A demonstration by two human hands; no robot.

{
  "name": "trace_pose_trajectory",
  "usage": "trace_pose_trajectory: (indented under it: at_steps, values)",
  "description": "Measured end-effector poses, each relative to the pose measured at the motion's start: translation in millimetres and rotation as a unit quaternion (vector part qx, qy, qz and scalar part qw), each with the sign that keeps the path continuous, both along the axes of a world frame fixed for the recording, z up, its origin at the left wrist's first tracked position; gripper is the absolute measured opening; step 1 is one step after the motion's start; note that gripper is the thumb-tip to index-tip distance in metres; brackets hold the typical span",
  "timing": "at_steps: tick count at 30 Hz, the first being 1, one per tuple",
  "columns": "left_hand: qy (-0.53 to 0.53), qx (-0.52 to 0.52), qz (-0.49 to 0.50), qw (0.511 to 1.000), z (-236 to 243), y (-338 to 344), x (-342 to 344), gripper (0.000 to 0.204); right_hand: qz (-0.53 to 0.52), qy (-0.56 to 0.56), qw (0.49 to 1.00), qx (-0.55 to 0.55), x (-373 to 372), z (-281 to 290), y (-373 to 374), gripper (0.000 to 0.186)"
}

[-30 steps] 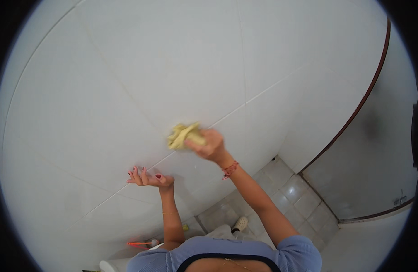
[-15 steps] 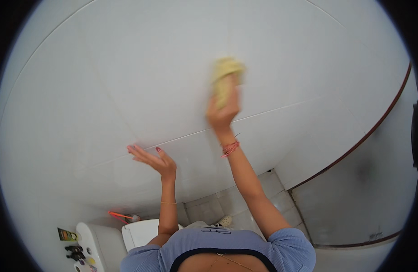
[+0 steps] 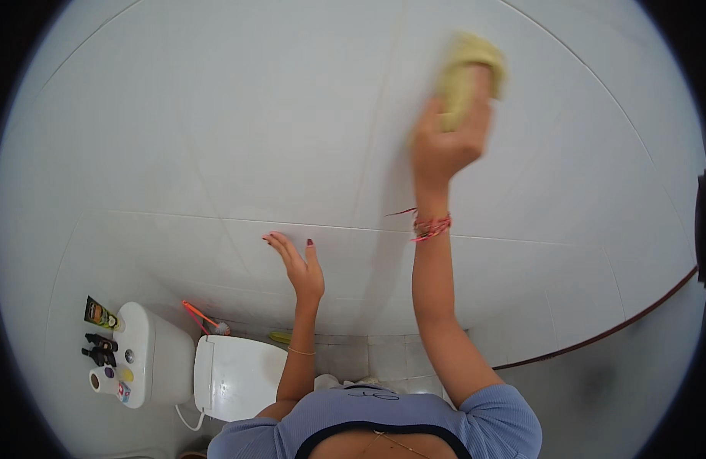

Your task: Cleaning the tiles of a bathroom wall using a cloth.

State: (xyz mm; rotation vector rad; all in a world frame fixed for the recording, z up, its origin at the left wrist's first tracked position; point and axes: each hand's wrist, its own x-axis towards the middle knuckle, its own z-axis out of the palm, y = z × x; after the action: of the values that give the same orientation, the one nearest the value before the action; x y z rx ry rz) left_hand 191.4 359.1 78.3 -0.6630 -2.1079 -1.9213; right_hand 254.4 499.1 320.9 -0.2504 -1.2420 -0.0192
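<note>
A yellow cloth (image 3: 475, 52), somewhat blurred, is pressed to the white tiled wall (image 3: 291, 122) high on the right. My right hand (image 3: 451, 141) grips it, with a red and pink thread bracelet round the wrist and the arm stretched far up. Lower and to the left, my left hand (image 3: 301, 268) is raised near the wall below a horizontal tile joint. Its fingers are extended, the thumb stands apart, and it holds nothing. Whether its fingertips touch the tiles I cannot tell.
At lower left stand a white toilet (image 3: 238, 379) and its cistern (image 3: 158, 356), topped with a tube (image 3: 100, 314), dark bottles (image 3: 100, 348) and a paper roll (image 3: 102, 379). An orange-handled brush (image 3: 203, 315) is behind the toilet. A brown-edged panel (image 3: 598, 390) lies at lower right.
My right hand has carried the yellow cloth up and to the right across the wall. My left hand has shifted a little right, and the view has turned, showing more of the toilet.
</note>
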Motion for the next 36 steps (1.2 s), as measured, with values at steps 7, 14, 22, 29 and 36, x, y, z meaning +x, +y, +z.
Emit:
trace_pose_trajectory:
  at_steps: [7,14,22,29,36]
  values:
    - [0.068,-0.033,-0.042,0.996,-10,-17,-14,0.071,-0.014,-0.393,0.866,0.309,-57,-103,-57,0.048]
    - [0.012,-0.044,-0.030,0.999,8,-30,-14,0.072,-0.098,-0.078,0.985,0.115,-20,-2,0,0.045]
    - [0.042,-0.087,-0.089,0.991,4,-43,-10,0.072,-0.060,-0.019,0.994,0.093,-68,57,-39,0.056]
    - [0.081,-0.001,-0.038,0.996,-2,-44,-19,0.049,0.057,-0.400,0.853,0.329,-76,-88,-70,0.040]
    - [0.013,0.140,0.067,0.988,-14,-62,-39,0.028,-0.197,-0.198,0.922,0.269,9,-1,40,0.038]
